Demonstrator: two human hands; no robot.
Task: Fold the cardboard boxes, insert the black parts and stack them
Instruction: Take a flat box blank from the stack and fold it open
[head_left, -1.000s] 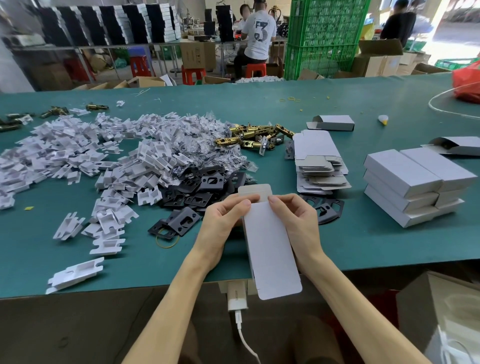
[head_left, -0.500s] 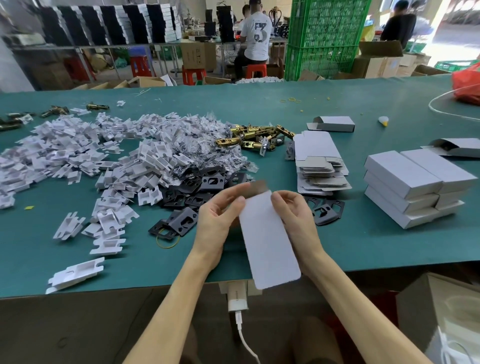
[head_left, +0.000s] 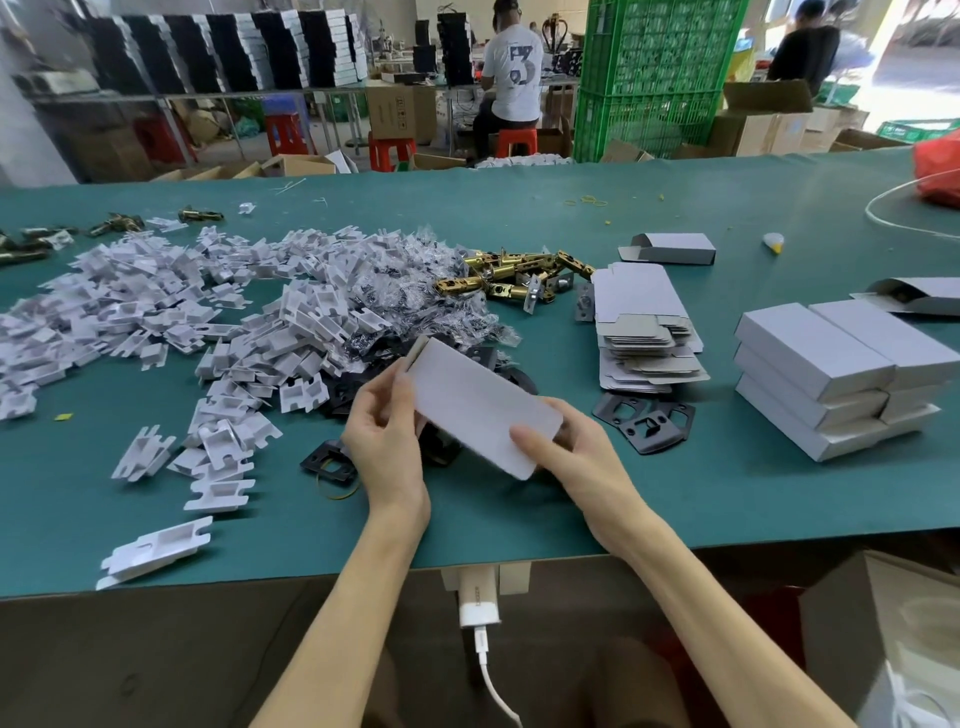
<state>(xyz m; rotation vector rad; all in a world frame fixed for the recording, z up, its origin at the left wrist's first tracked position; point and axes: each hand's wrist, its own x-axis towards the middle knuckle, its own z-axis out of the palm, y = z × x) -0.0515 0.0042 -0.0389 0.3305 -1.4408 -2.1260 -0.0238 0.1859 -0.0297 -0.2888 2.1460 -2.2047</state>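
2 hands hold 1 flattened white cardboard box (head_left: 480, 408) slantwise just above the green table (head_left: 260, 545).

A sprawling heap of white plastic inserts (head_left: 156, 322) covers the table's left side. The left hand (head_left: 387, 441) pinches the box's upper-left end, by its brown flap, between thumb and curled fingers. The right hand (head_left: 576, 457) grips the lower-right end, thumb on the white face and fingers beneath. Black plates (head_left: 644, 422) lie under the box and just right of the right hand. Behind are brass latches (head_left: 514, 275), then a stack of flat box blanks (head_left: 644, 332). Folded boxes (head_left: 831, 374) sit stacked 3 high at the far right.
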